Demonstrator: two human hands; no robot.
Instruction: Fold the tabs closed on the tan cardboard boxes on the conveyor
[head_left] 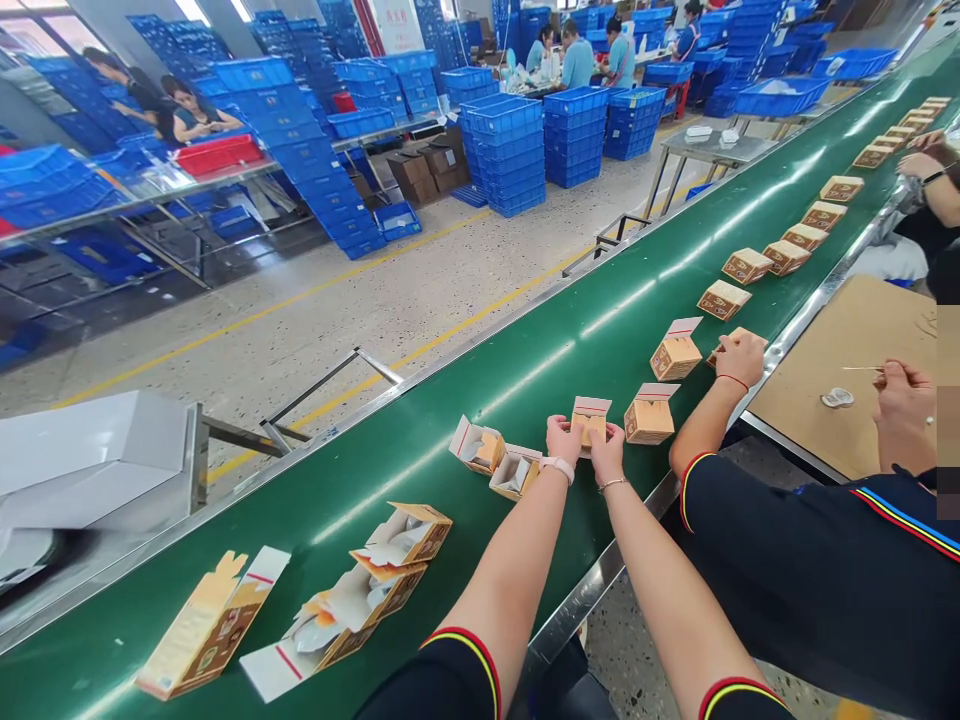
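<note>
My left hand (564, 440) and my right hand (606, 452) grip a small brown cardboard box (589, 424) from both sides on the green conveyor belt (420, 480). Its white flap with a red strip stands up at the back. Just left of my left hand are two open boxes, one (477, 446) with its flap raised and one (514, 472) with white material inside. To the right of my hands stands another box (649, 416), its top flap up, and behind it a similar box (675, 352).
Larger open boxes (375, 590) and a tall one (214, 630) lie on the belt at lower left. Closed boxes (724, 298) line its far part. A co-worker's hand (739, 358) rests on a box at right, beside a cardboard-topped table (832, 370). Blue crates (504, 150) stand beyond.
</note>
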